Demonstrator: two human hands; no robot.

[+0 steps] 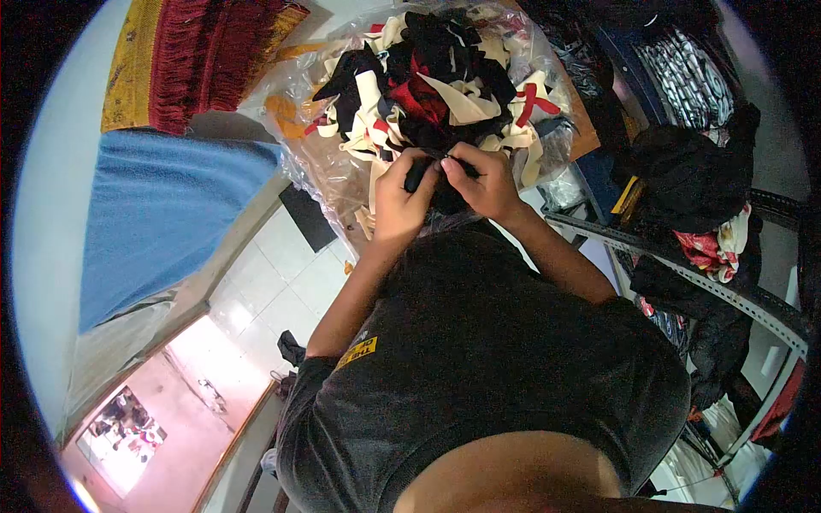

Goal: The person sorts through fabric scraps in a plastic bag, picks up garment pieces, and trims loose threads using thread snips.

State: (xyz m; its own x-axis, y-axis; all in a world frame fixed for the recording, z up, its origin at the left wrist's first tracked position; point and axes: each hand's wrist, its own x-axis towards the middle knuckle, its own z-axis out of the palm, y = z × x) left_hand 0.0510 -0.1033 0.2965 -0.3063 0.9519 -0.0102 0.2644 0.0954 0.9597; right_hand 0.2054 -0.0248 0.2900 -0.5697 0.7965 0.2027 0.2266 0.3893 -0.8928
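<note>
Both my hands are pinched close together on a piece of black fabric (448, 198) in front of my chest. My left hand (400, 195) grips it from the left, thumb and fingers pressed together. From the right, the thumb and fingertips of my right hand (486, 185) close on the same piece, almost touching the left fingertips. Just beyond lies a heap of fabric scraps (462, 101) in cream, black and red. The heap rests on a clear plastic sheet (295, 158). Where the black piece ends among the dark cloth behind it, I cannot tell.
A blue towel (171, 209) and a dark red fringed cloth (201, 60) hang on the left. To the right stands a perforated metal rack (684, 263) with black clothes (688, 175) on it. White floor tiles (265, 278) show at lower left.
</note>
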